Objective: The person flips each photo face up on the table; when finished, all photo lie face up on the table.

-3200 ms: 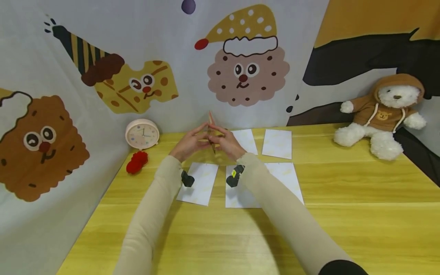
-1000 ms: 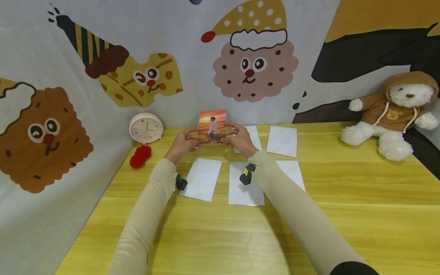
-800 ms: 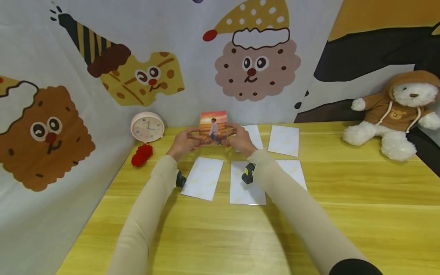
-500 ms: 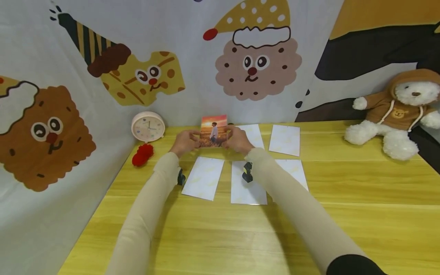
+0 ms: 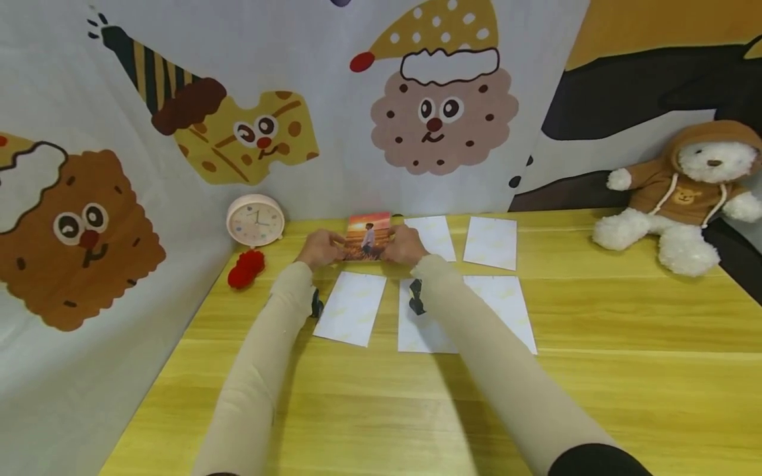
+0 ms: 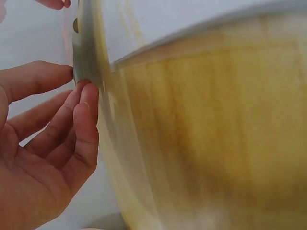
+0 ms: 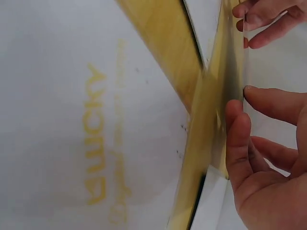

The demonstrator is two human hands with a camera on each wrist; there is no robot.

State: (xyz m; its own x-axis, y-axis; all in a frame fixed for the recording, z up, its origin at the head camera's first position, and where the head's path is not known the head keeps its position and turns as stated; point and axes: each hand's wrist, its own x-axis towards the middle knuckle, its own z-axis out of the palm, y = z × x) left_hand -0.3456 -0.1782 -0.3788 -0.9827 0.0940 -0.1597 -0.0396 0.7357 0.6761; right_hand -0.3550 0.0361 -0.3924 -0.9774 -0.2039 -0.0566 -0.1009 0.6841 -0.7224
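A glossy photo print (image 5: 368, 237) of a figure in a sunset field is held between both hands at the back of the table. My left hand (image 5: 321, 248) pinches its left edge, and my right hand (image 5: 406, 246) pinches the right one. The picture side faces the head camera. In the left wrist view the left hand's fingertips (image 6: 86, 91) meet at the print's rim, with the sheet seen nearly edge-on. The right wrist view shows the right hand (image 7: 268, 163) gripping its own edge likewise, thumb and fingers on opposite faces.
White sheets with faint yellow print lie flat: one at front left (image 5: 351, 308), others at front middle (image 5: 424, 334) and front right (image 5: 505, 304), two at back right (image 5: 491, 242). A clock (image 5: 256, 221) and a red fuzzy item (image 5: 246, 268) stand left, a teddy bear (image 5: 684, 198) right.
The print, edge-on to the head camera earlier, has turned its picture side to it. Since then both hands have lowered it toward the table, its top edge sinking in view.
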